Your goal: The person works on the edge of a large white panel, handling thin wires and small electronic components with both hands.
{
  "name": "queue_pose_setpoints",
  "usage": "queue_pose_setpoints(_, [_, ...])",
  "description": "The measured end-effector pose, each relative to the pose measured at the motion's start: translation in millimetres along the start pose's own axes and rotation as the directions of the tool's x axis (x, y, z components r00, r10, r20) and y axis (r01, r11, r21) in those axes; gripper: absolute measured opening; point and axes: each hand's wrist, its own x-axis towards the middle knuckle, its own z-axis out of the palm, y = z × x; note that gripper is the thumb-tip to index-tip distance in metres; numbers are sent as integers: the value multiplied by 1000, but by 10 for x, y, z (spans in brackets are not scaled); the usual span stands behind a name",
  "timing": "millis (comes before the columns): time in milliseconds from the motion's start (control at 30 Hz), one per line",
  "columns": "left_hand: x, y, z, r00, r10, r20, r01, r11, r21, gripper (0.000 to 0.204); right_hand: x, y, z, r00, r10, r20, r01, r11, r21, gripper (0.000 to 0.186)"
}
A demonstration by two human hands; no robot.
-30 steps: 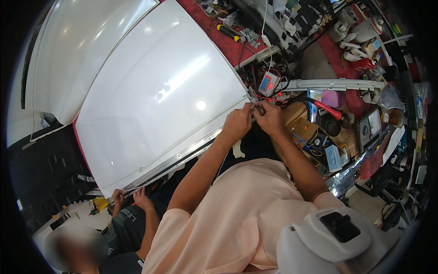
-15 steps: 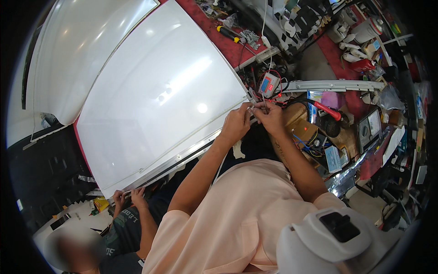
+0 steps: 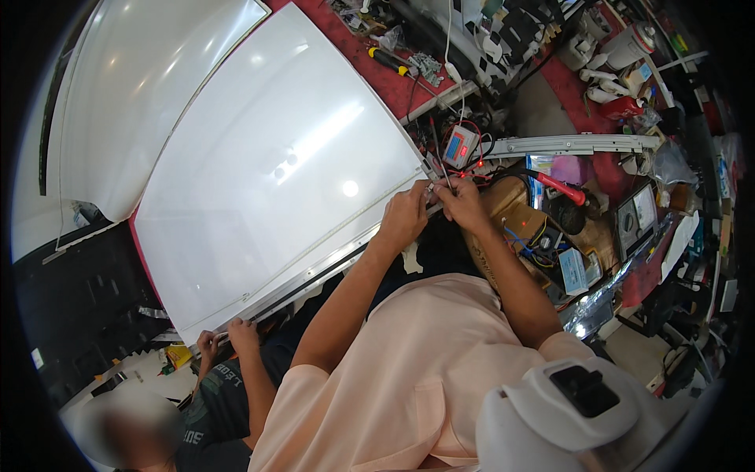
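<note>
My left hand [image 3: 403, 216] is closed at the right-hand corner of a glossy white panel [image 3: 275, 197], pinching something small I cannot make out beside the metal strip [image 3: 330, 263] along the panel's near edge. My right hand [image 3: 465, 206] is closed against it, fingertips round a thin metal rod [image 3: 440, 153] that stands up from that corner. A small grey device [image 3: 460, 145] with a lit red display and red and black leads lies just beyond my fingers.
A co-worker's hands [image 3: 244, 337] grip the panel's lower left end. Another white panel [image 3: 110, 118] lies left. Red worktops [image 3: 590, 110] carry tools and cans. A metal rail [image 3: 574, 144], wired parts [image 3: 543, 244] and a red-handled tool [image 3: 562, 187] lie right.
The thin rod has come into clearer sight in my right hand and tilts further left. My hands stay at the same corner. The co-worker's hands have shifted slightly along the edge.
</note>
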Motion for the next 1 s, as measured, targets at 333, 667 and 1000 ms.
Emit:
queue_pose_setpoints(333, [20,-4,66,994,93,-54,-92,996,20,16,69,89,-27,999,-14,33,14,1000,26,15])
queue_pose_setpoints(667, [14,-5,252,982,143,-123,-126,983,137,28,59,17,20,995,46,-84,-37,994,99,19])
queue_pose_setpoints(1000, [51,-4,255,984,133,-114,-112,978,174,28,111,93,112,964,-85,-251,67,994,-81,24])
